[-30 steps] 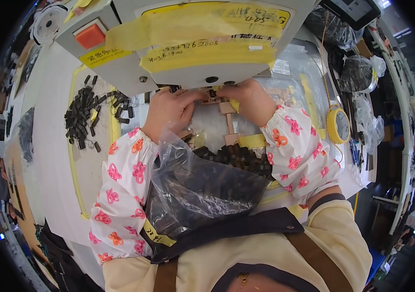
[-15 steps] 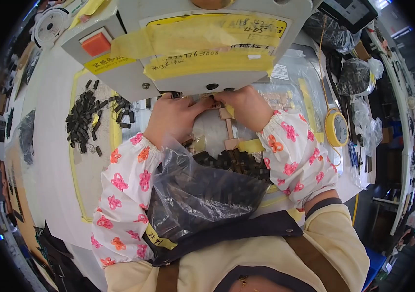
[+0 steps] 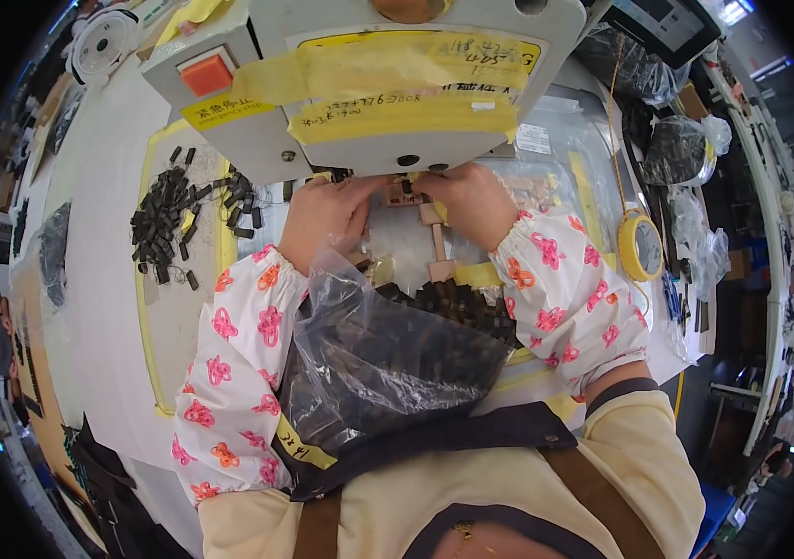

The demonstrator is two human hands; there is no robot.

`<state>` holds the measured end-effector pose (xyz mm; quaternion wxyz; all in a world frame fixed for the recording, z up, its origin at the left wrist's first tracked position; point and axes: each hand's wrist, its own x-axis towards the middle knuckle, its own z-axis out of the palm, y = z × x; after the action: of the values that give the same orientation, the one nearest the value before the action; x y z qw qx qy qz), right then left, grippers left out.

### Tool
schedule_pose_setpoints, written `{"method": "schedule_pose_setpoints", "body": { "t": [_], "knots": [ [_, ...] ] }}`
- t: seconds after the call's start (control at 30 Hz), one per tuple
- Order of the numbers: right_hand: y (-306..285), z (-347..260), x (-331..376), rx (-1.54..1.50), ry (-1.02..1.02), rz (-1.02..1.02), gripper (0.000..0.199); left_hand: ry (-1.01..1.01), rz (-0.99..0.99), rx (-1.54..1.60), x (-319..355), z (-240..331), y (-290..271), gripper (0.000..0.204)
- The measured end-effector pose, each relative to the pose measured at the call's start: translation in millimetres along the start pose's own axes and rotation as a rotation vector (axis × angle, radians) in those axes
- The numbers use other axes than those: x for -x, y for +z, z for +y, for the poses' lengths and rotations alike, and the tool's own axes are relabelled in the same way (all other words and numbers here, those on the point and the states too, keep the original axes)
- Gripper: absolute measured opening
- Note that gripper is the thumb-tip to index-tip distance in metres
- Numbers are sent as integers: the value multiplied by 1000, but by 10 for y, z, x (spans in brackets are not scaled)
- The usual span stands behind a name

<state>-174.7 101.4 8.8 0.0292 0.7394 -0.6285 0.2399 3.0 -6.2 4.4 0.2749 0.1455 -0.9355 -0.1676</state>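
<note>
My left hand [image 3: 324, 222] reaches under the front edge of a grey machine [image 3: 397, 149]. Its fingers are bent, and their tips are partly hidden there, so what they hold cannot be seen. Opposite it, my right hand [image 3: 473, 207] has thumb and finger closed at a small black cylindrical part [image 3: 406, 186], beside a pinkish-tan block under the machine. Below my hands, a clear plastic bag [image 3: 369, 349] of many black parts [image 3: 462, 312] lies against my front. Floral sleeve covers wrap both forearms.
Loose black parts [image 3: 169, 210] lie heaped on the left within yellow tape lines. An orange-red button [image 3: 206, 76] sits on the machine's left box. To the right are a yellow round dial [image 3: 642, 244] on a cord and plastic-wrapped bundles [image 3: 681, 147].
My left fingers have drawn back leftward from my right fingertips, uncovering the small black part and the block. The view has shifted slightly; my right hand stays in nearly the same place.
</note>
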Motion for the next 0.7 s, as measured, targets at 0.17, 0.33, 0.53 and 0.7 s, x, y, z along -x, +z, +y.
{"method": "schedule_pose_setpoints", "body": {
  "t": [0.17,0.33,0.53,0.7],
  "knots": [
    [0,-24,-9,61,4,10,15,33,-27,-76,7,6,-9,30],
    [-36,15,11,170,-63,-17,17,63,-40,-246,9,73,-33,33],
    [-15,68,-34,196,-57,2,22,59,-17,-200,-24,-35,2,27],
    [0,102,5,228,-48,-21,23,32,-5,-152,-26,-43,62,23]
  ]
}}
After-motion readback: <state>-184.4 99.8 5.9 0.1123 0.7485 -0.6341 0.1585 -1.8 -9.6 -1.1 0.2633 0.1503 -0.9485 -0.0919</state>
